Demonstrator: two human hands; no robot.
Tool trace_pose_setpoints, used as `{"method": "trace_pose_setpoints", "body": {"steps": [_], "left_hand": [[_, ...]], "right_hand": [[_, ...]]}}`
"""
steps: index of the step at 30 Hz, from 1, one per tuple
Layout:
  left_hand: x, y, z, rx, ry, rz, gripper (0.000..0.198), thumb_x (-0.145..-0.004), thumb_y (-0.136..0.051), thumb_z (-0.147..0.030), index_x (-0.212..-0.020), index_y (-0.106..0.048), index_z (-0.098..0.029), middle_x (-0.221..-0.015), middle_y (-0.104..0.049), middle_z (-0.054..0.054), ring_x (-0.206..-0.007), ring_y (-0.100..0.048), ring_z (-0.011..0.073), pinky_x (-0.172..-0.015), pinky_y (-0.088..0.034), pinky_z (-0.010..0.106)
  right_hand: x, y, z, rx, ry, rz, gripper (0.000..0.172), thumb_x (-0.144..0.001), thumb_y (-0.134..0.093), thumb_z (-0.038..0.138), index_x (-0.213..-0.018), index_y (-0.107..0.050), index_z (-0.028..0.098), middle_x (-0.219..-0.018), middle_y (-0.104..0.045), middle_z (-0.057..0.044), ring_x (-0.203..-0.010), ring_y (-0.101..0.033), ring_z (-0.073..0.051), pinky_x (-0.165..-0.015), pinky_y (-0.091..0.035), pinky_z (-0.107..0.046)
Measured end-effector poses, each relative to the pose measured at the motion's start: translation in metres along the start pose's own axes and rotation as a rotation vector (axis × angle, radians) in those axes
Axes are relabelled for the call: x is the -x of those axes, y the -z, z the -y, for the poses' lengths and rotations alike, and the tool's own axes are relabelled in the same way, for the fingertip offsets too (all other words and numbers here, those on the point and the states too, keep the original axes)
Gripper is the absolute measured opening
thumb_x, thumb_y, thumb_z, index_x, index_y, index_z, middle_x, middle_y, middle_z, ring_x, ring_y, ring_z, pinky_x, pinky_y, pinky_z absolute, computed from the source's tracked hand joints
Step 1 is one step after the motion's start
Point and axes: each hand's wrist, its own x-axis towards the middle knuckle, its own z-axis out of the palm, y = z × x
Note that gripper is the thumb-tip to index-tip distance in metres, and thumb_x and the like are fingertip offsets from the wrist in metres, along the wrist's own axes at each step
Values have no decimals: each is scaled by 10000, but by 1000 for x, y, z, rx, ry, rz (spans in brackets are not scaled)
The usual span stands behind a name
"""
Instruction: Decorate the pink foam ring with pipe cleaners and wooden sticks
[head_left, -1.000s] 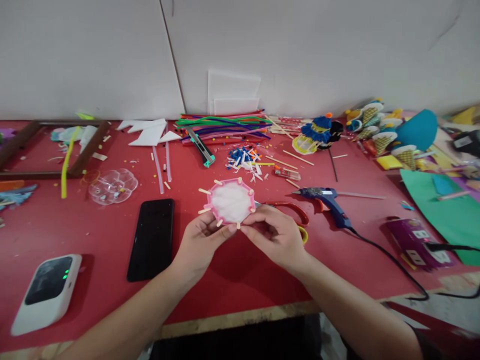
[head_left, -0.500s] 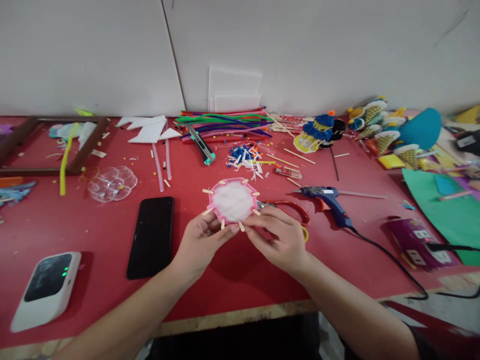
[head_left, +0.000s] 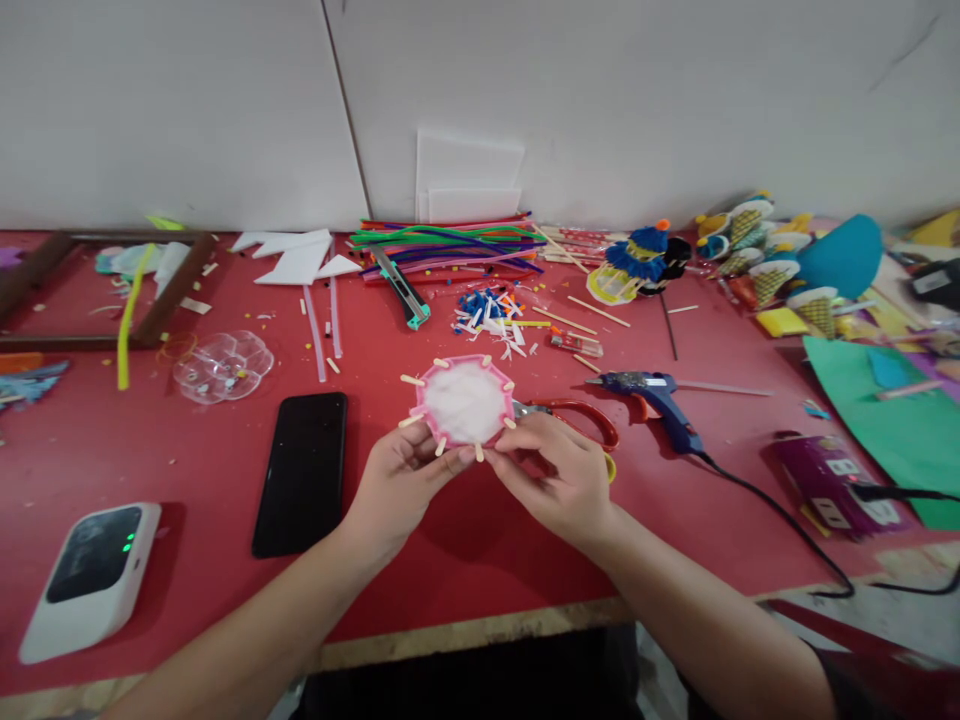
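Observation:
Between my two hands, above the red table, is a small round craft piece (head_left: 466, 402) with a white middle, a pink rim and several short pale sticks poking out around it. My left hand (head_left: 405, 485) pinches its lower left edge, thumb along the front. At the lower right edge, my right hand (head_left: 559, 470) grips it between thumb and fingers. Behind my right hand lie scissors (head_left: 592, 412) with red and yellow handles, partly hidden. A blue glue gun (head_left: 652, 400) rests to the right of them.
A black phone (head_left: 301, 475) and a white device (head_left: 91, 580) lie on the left. Farther back are pipe cleaners (head_left: 450, 243), a box cutter (head_left: 403, 288) and scraps (head_left: 491, 315). On the right are a purple power block (head_left: 832, 480), green sheet (head_left: 892, 420) and the glue gun's cord (head_left: 780, 510).
The round piece has turned and tilted slightly in my fingers, so its sticks sit a little differently. Both hands keep their hold in nearly the same place.

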Motion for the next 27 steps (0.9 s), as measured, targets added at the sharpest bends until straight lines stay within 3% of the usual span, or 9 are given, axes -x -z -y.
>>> {"method": "trace_pose_setpoints", "body": {"steps": [12,17,21,24,27], "left_hand": [[1,-2,-1,34,33,-73,319,-598,-876,-218,-883,-744,-165,-903,-786,64,-897,-724,196,-907,-539,317],[-2,-2,-2,75,25,-120,312,-561,-893,-202,-833,-743,-168,-869,-782,38,-829,-711,150,-840,-548,257],[-3,-1,-3,107,14,-152,273,-528,-910,-198,-719,-717,-168,-771,-759,-4,-741,-689,110,-747,-555,208],[-4,1,-5,110,-1,-155,274,-518,-917,-218,-684,-705,-168,-765,-754,-12,-737,-683,104,-729,-559,199],[-4,1,-6,83,3,-155,303,-521,-918,-237,-744,-724,-170,-787,-759,-2,-749,-686,112,-745,-562,211]], "right_hand": [[3,0,-3,6,-27,23,163,-850,-591,124,-941,-650,246,-786,-713,-21,-695,-658,-157,-658,-549,-301],[-2,6,-5,89,-55,18,104,-850,-622,208,-945,-648,242,-861,-722,-43,-801,-679,-189,-734,-555,-331],[-16,39,-11,253,-183,-18,80,-878,-582,261,-898,-653,228,-832,-707,-36,-760,-668,-175,-708,-534,-311],[-15,83,-27,467,-415,-52,165,-887,-552,348,-938,-652,227,-862,-705,-50,-710,-660,-184,-639,-506,-310],[1,124,-55,801,-601,28,232,-829,-589,399,-937,-653,203,-843,-699,-108,-696,-644,-246,-633,-478,-370]]}}
